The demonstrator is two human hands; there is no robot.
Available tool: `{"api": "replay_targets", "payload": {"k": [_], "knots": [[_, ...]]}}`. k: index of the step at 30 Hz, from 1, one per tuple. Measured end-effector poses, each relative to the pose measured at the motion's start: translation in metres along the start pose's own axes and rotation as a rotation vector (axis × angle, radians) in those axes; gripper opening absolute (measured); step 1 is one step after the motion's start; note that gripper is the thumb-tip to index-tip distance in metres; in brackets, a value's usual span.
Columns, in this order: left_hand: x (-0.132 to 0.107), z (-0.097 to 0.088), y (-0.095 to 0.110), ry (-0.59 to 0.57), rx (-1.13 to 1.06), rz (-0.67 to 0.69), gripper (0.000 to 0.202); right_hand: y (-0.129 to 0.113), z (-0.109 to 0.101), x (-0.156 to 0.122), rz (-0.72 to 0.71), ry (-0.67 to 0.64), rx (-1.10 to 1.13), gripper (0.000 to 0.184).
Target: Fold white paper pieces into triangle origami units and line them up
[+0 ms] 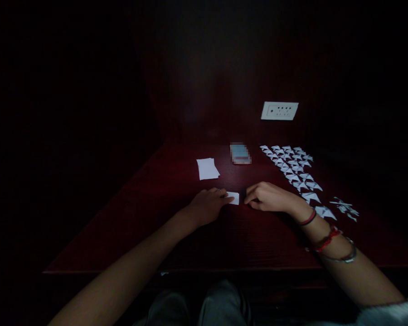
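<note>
L hand [209,203]: fingers on small white paper [235,198], approx. ctr of worktop [122,222]; cannot tell if grip is closed on it. R hand [268,197]: fingers curled, just R of paper, no contact; grip contents not discernible. Paper stack [207,169] behind L hand; folded paper pcs. [296,168] behind/R of R hand.

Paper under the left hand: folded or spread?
Folded, by its look: the paper shows a narrower end than the farther paper stack. The left hand hides the rest.
</note>
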State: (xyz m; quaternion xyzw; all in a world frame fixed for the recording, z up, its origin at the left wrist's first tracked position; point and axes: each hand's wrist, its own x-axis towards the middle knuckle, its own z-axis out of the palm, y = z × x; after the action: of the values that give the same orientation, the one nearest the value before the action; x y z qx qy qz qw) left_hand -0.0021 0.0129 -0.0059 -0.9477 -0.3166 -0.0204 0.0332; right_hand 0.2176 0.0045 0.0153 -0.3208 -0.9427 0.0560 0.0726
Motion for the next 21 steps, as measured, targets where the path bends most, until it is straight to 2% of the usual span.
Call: {"api": "replay_targets", "payload": {"k": [6,11,18,21], "knots": [[0.0044,0.0003,0.0019,0.059,0.069,0.007,0.035,0.0031,0.0008,0.0022,0.079,0.113,-0.083,0.025],[0.0059,0.0008,0.0029,0.114,0.046,0.061,0.030,0.0027,0.0068,0.0059,0.027,0.054,-0.083,0.023],[0.0066,0.0023,0.0010,0.107,0.018,0.067,0.030,0.0041,0.0092,0.0056,0.026,0.035,-0.121,0.022],[0.0059,-0.0014,0.0022,0.110,-0.059,0.115,0.030,0.0049,0.0084,0.0050,0.038,0.028,-0.138,0.023]]}}
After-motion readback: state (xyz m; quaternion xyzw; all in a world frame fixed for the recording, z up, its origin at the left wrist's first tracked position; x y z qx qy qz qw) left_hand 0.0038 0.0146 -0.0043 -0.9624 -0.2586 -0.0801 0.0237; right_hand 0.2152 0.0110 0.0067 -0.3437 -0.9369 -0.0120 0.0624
